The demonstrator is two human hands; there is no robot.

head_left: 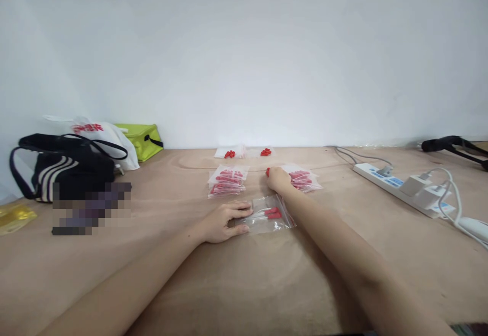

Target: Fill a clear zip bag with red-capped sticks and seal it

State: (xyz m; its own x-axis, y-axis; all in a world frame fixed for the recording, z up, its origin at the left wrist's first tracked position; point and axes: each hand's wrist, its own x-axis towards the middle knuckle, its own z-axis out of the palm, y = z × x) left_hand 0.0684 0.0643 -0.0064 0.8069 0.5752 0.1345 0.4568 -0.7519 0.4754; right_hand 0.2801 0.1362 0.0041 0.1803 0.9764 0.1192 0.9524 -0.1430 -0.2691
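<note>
Clear bag [259, 225] lies with the left hand [224, 221], thumb and fingers spread, on its left edge, the right hand [278, 179] curled beyond the bag at a red piece [268, 172], grip unclear, brown table [236, 290] beneath the bag, pale wall [244, 56] behind it.

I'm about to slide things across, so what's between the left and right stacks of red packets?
In the head view, a strip of table, then the right hand, a red piece at its fingertips, lie between left stack and right stack.
</note>
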